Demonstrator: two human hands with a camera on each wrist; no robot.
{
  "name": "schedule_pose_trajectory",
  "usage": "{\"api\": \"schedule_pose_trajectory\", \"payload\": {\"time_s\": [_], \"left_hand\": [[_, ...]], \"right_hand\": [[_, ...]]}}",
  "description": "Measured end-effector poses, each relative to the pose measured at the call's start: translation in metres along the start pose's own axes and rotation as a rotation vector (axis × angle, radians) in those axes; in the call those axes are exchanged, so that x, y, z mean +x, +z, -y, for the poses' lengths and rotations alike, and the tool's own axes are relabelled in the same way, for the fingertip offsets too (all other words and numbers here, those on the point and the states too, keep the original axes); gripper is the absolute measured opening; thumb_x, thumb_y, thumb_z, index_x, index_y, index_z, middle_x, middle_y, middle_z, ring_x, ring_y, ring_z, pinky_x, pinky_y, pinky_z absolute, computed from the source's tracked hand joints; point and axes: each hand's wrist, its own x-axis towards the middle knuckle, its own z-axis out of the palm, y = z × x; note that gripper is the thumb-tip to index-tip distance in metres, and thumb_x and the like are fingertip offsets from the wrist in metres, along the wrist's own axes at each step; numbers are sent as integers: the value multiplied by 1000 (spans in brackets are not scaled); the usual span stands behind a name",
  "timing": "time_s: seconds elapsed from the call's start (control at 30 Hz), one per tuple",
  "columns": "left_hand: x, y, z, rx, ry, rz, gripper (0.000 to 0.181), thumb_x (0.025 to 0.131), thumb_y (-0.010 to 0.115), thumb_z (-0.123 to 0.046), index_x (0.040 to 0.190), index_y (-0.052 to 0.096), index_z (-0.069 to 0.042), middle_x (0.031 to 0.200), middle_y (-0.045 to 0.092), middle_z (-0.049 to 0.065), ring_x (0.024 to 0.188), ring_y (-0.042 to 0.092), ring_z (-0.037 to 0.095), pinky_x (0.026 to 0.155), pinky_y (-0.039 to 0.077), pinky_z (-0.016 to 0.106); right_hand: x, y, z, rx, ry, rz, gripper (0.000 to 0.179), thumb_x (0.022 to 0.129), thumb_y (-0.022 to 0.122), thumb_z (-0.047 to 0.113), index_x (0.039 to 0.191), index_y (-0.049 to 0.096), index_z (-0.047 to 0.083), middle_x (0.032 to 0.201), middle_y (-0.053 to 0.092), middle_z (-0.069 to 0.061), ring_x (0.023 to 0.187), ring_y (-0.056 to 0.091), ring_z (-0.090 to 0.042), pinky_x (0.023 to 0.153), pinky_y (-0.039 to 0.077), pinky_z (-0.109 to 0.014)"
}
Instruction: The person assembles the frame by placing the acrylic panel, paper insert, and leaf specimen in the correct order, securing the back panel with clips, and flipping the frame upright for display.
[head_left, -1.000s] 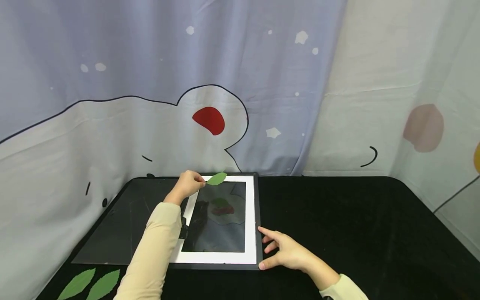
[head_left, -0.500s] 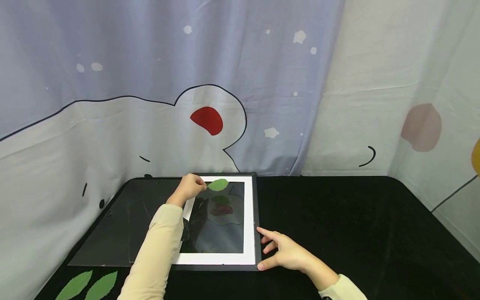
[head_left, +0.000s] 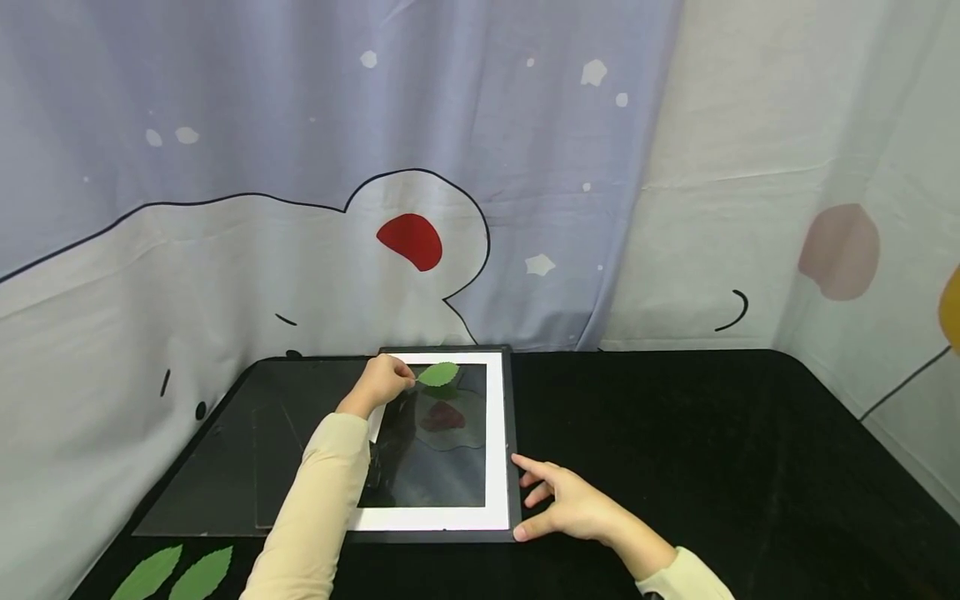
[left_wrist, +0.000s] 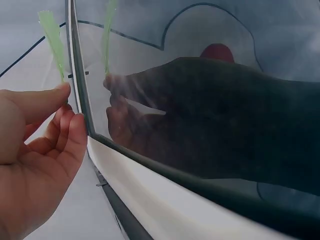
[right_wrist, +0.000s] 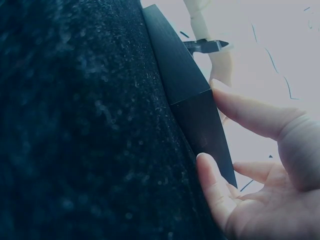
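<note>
My left hand [head_left: 381, 385] pinches the stem of a green serrated leaf [head_left: 438, 374] between thumb and fingertips. In the head view the leaf appears over the upper part of a black picture frame [head_left: 515, 467] with a white mat [head_left: 497, 433] and a glossy dark centre [head_left: 442, 467]. The left wrist view shows the leaf [left_wrist: 52, 42] edge-on, mirrored in the glossy surface. At the frame's lower right side, my right hand [head_left: 566, 502] has its fingers spread, thumb tip near the corner. In the right wrist view its fingertips [right_wrist: 206, 162] touch the frame's dark edge [right_wrist: 200, 122].
Two more green leaves, a left one [head_left: 147, 572] and a right one [head_left: 201, 575], lie at the front left of the black table [head_left: 675, 467]. A flat dark panel [head_left: 195, 475] lies left of the frame. Behind the table hangs a printed curtain [head_left: 300, 100].
My left hand has brought the leaf down and slightly nearer, and the gap to its reflection has shrunk. The right hand stays at the frame's edge.
</note>
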Motion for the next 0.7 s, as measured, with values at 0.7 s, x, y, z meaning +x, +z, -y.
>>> {"api": "schedule_pose_trajectory", "payload": {"time_s": [0.7], "left_hand": [[0, 3, 0, 3, -36, 27, 10, 84, 67, -1, 88, 75, 3, 88, 71, 14, 80, 64, 24, 73, 52, 39]], "right_hand": [[1, 0, -3, 6, 1, 0, 92, 71, 86, 14, 148, 35, 2, 122, 51, -14, 99, 56, -20, 78, 49, -29]]}}
